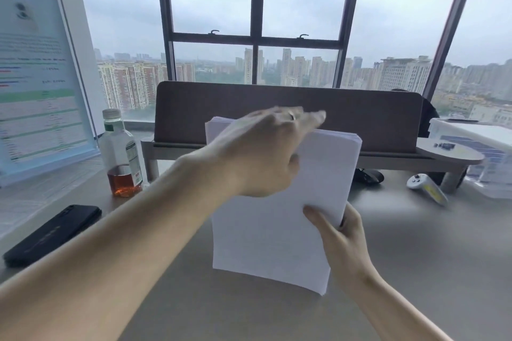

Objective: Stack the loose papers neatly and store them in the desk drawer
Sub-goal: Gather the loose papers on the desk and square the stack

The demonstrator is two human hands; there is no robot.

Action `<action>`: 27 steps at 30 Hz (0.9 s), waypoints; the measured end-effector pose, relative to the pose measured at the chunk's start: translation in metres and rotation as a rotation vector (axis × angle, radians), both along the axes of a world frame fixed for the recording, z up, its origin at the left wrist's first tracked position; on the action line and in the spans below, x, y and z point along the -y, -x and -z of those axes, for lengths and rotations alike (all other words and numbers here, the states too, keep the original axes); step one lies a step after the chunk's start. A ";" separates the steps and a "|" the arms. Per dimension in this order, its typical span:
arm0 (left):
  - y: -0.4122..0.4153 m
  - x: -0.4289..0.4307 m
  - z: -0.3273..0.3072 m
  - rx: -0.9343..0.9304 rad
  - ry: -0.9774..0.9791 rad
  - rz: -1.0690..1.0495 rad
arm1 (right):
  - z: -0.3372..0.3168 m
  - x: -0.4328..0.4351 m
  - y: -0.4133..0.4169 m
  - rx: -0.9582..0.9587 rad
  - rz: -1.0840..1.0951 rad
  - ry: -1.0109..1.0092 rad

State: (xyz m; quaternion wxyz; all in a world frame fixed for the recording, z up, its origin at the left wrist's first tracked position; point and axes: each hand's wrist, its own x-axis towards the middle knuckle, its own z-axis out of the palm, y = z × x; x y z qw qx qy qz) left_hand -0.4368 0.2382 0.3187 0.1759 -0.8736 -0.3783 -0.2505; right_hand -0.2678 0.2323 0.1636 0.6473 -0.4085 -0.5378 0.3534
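Note:
A thick stack of white papers (277, 235) stands upright on its bottom edge on the grey desk (415, 257), tilted slightly. My right hand (339, 232) grips the stack's right edge, thumb on the front face, fingers behind. My left hand (263, 152) lies flat over the stack's top edge, fingers stretched out and blurred, palm against the upper front sheets. The sheets' top edges are almost level. No drawer is in view.
A black phone (52, 234) lies at the left. A bottle with amber liquid (122, 155) stands behind it, beside a standing printed sign (38, 69). A grey monitor riser with a felt screen (288, 113) crosses the back. A white controller (428, 188) and clear box (482, 152) sit right.

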 end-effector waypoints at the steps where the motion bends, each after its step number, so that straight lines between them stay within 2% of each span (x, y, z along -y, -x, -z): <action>1: -0.006 -0.002 0.001 -0.029 0.034 -0.004 | -0.001 0.000 0.000 0.003 -0.002 -0.001; 4: -0.013 -0.003 0.007 0.036 -0.067 0.034 | -0.004 0.002 -0.001 0.036 -0.020 0.002; 6: -0.016 -0.001 0.009 -0.004 -0.034 0.061 | -0.005 0.002 -0.001 0.040 -0.040 -0.010; 8: -0.014 -0.001 0.011 0.038 -0.060 0.107 | -0.005 0.004 -0.002 0.048 -0.058 -0.027; 10: 0.006 -0.001 0.015 0.174 -0.114 0.084 | -0.006 0.006 -0.002 0.053 -0.050 -0.030; 12: 0.042 -0.010 0.036 0.519 -0.125 -0.030 | -0.008 0.008 -0.004 0.064 -0.026 -0.040; 13: 0.060 -0.015 0.052 0.748 -0.010 -0.057 | -0.008 0.008 -0.005 0.066 -0.011 -0.051; 15: 0.076 -0.023 0.087 1.265 0.521 0.116 | -0.006 0.008 -0.004 0.071 0.021 -0.071; 16: 0.075 -0.026 0.105 1.419 0.784 0.256 | -0.005 0.008 -0.001 0.068 0.037 -0.069; 17: 0.070 -0.027 0.120 1.486 0.922 0.325 | -0.004 0.006 0.002 0.064 0.052 -0.066; 19: 0.059 -0.023 0.137 1.494 0.965 0.330 | -0.002 0.003 0.006 0.046 0.094 -0.069; 23: 0.055 -0.020 0.145 1.615 0.836 0.465 | -0.002 -0.002 0.006 0.035 0.159 -0.049; 25: 0.056 -0.015 0.154 1.527 0.703 0.462 | -0.004 0.000 0.008 0.050 0.160 -0.055; 27: 0.048 -0.008 0.160 1.394 0.581 0.368 | -0.004 0.002 0.009 0.072 0.172 -0.065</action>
